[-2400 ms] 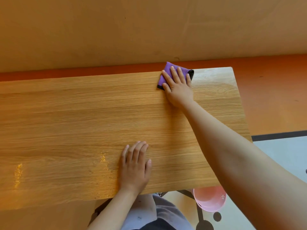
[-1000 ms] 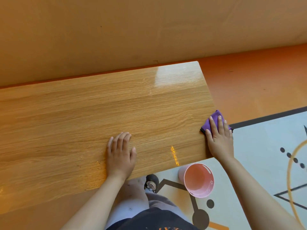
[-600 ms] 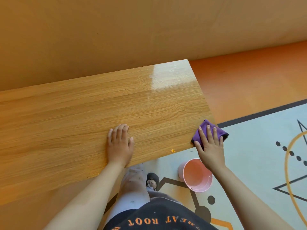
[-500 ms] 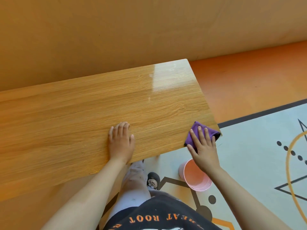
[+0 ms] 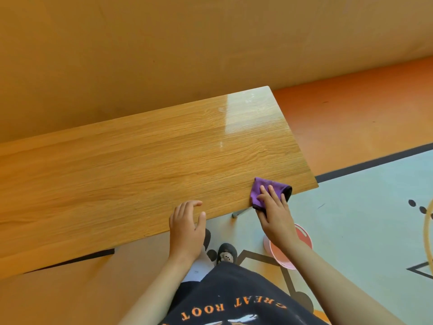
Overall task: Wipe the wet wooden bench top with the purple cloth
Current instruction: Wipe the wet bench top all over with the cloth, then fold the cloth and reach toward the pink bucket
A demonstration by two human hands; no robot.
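The wooden bench top point(image 5: 140, 165) runs from the left edge to its right end, with a glossy patch near the far right corner. A folded purple cloth point(image 5: 267, 187) with a dark edge lies at the bench's near edge, close to the right end. My right hand point(image 5: 275, 213) presses on the cloth with straight fingers, the palm hanging past the bench edge. Further left, my left hand point(image 5: 186, 227) rests at the near edge with fingers relaxed and slightly lifted, holding nothing.
A pink bucket point(image 5: 302, 240) stands on the floor under my right wrist. A tan wall point(image 5: 187, 43) rises behind the bench. Orange floor point(image 5: 351, 118) and a pale patterned mat point(image 5: 363, 219) lie to the right. My slippered foot point(image 5: 226, 254) shows below the bench edge.
My right hand slid the cloth from the far edge to the right end, then left along the near edge. My left hand drew back toward the near edge and its fingers lifted a little.
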